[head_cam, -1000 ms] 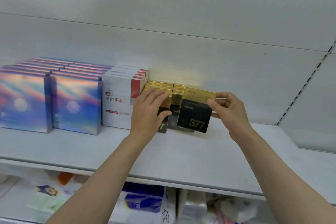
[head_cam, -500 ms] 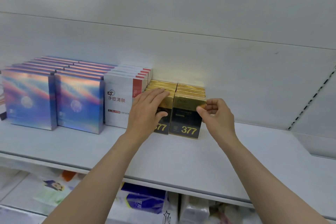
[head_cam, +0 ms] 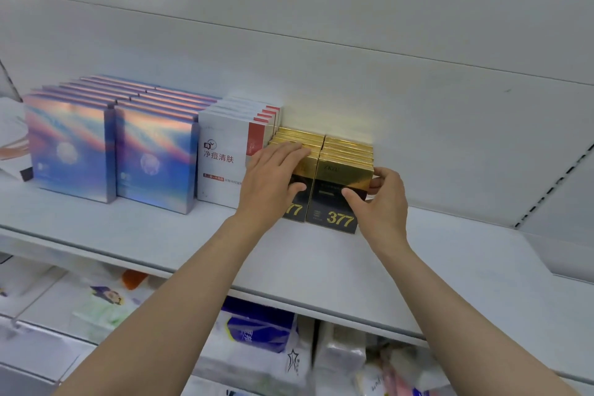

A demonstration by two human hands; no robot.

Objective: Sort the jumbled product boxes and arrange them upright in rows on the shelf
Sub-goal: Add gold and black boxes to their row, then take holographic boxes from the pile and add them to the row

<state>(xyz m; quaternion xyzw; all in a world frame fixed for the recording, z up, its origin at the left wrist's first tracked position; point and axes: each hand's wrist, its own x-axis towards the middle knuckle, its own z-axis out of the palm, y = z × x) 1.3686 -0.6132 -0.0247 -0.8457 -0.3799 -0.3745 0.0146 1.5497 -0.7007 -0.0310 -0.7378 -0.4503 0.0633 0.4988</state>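
Observation:
Two rows of black-and-gold "377" boxes stand upright on the white shelf (head_cam: 321, 267). My right hand (head_cam: 381, 202) grips the front box of the right row (head_cam: 337, 183), thumb on its face and fingers round its right edge. My left hand (head_cam: 273, 180) lies over the front box of the left row (head_cam: 297, 209), fingers flat across the gold tops and thumb on the black face. Left of these stands a row of white boxes with red corners (head_cam: 225, 157), then two rows of iridescent blue boxes (head_cam: 154, 154).
The shelf runs on bare to the right, up to a slotted upright (head_cam: 553, 186). The white back wall (head_cam: 418, 90) is close behind the rows. Below the shelf lie plastic-wrapped tissue packs (head_cam: 257, 331) and other soft packages.
My right hand brought the tilted "377" box down and set it upright at the front of the right row. The left hand stayed on the left row.

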